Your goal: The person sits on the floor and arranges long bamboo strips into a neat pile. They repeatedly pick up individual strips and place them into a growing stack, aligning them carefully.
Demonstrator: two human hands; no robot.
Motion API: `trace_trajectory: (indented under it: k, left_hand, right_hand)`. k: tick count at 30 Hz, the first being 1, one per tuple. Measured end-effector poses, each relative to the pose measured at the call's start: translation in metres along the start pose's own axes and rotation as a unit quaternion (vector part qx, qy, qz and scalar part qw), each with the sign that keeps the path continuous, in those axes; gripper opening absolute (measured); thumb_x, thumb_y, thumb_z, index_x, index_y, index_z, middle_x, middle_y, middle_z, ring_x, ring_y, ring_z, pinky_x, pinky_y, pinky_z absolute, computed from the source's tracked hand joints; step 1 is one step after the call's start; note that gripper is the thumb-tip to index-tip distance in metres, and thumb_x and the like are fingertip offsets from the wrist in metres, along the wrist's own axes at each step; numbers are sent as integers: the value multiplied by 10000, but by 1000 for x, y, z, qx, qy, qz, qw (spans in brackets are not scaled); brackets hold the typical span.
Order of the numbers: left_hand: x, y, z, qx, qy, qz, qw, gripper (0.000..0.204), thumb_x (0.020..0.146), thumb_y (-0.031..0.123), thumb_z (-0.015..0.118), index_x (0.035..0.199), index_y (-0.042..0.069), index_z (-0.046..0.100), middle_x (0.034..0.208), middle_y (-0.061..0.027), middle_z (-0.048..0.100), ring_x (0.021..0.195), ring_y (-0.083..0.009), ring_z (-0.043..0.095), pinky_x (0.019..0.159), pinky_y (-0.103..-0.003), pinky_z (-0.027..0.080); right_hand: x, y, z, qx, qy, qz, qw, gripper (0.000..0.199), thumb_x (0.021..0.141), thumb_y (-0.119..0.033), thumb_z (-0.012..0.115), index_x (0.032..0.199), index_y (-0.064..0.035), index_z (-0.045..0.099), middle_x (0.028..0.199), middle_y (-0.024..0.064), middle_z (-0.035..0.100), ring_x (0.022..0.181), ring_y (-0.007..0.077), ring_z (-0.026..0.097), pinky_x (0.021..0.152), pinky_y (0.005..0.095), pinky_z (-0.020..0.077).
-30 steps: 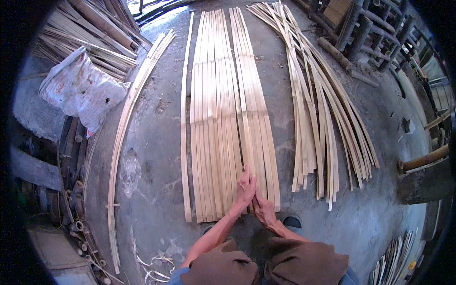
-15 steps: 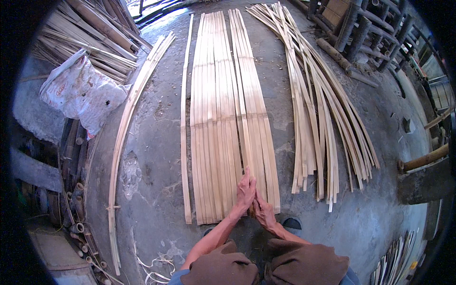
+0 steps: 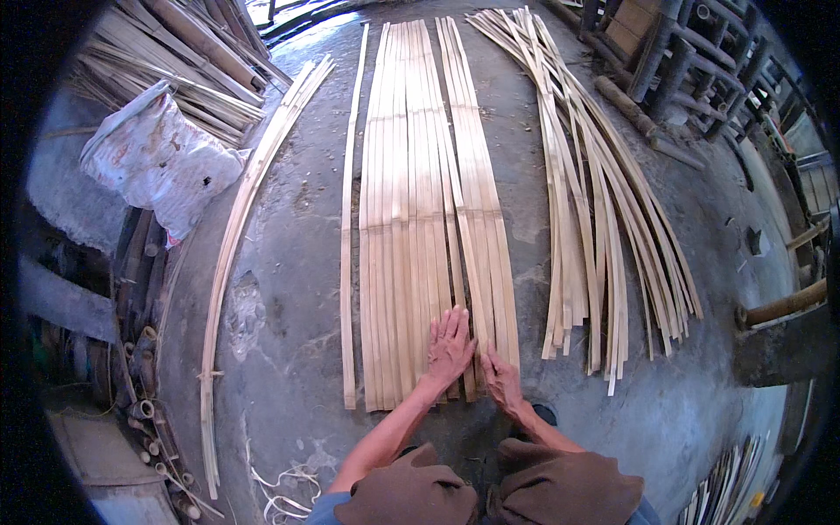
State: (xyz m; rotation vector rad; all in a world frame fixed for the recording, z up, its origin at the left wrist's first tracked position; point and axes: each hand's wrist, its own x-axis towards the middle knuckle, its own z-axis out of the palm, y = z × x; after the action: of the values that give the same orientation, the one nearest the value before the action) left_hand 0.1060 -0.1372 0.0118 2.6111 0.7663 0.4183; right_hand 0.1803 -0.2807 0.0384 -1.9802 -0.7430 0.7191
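Long, flat bamboo strips (image 3: 411,262) lie side by side on the floor in front of me, their near ends close to my feet. My left hand (image 3: 451,352) rests palm down on the right part of this wide row, fingers stretched out. Just right of it, across a narrow dark gap, runs a narrower group of bamboo strips (image 3: 477,188). At the near end of that group, my right hand (image 3: 501,382) has its fingers closed around the edge of the leftmost strip. The underside of its grip is hidden.
A single strip (image 3: 348,262) lies left of the row, and a tied bundle (image 3: 229,254) farther left. Loose strips (image 3: 604,219) fan out at right. A white sack (image 3: 162,166) and bamboo poles line the left side; a bamboo frame (image 3: 691,66) stands far right.
My hands, together over the gap before, have come apart. The left now lies flat on the wide row; the right has shifted slightly right. The view has turned a little.
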Motion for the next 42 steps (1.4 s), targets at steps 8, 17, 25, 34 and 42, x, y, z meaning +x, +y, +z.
trace_trajectory:
  k: [8, 17, 25, 34, 42]
  left_hand:
    - [-12, -6, 4, 33, -70, 6, 997, 724, 896, 328, 595, 1504, 23, 347, 1613, -141, 234, 1507, -317, 166, 1213, -518, 76]
    - [-19, -18, 11, 57, -89, 26, 994, 652, 969, 313, 482, 1517, 9, 305, 1624, -133, 211, 1516, -302, 142, 1217, -499, 64]
    - [-22, -32, 11, -22, -110, 28, 993, 623, 997, 268, 445, 1541, 32, 256, 1633, -122, 189, 1523, -289, 118, 1223, -471, 48]
    - [-21, -23, -4, 50, -83, 64, 993, 590, 972, 235, 507, 1536, 206, 334, 1618, -135, 226, 1509, -294, 178, 1215, -473, 79]
    - [-19, -9, -5, -60, -35, -4, 998, 577, 983, 318, 513, 1492, 75, 389, 1549, -175, 358, 1451, -336, 311, 1194, -526, 156]
  right_hand:
    - [1, 6, 8, -31, -18, -23, 999, 479, 1020, -271, 509, 1448, -70, 434, 791, 354, 542, 726, 501, 612, 613, 451, 489]
    - [11, 24, 17, -167, -81, -74, 980, 578, 1014, -260, 497, 1523, -114, 266, 702, 317, 586, 642, 490, 609, 568, 539, 453]
    - [13, 26, 27, -238, -122, -68, 961, 617, 1012, -296, 483, 1525, -93, 208, 717, 280, 619, 667, 472, 630, 599, 561, 463]
    - [7, 32, 25, -198, -119, -87, 969, 648, 997, -253, 504, 1534, -78, 185, 731, 281, 611, 655, 467, 624, 587, 553, 460]
    - [-1, 25, 14, -180, -55, -109, 976, 616, 997, -212, 499, 1539, -124, 220, 685, 265, 568, 627, 457, 593, 565, 515, 456]
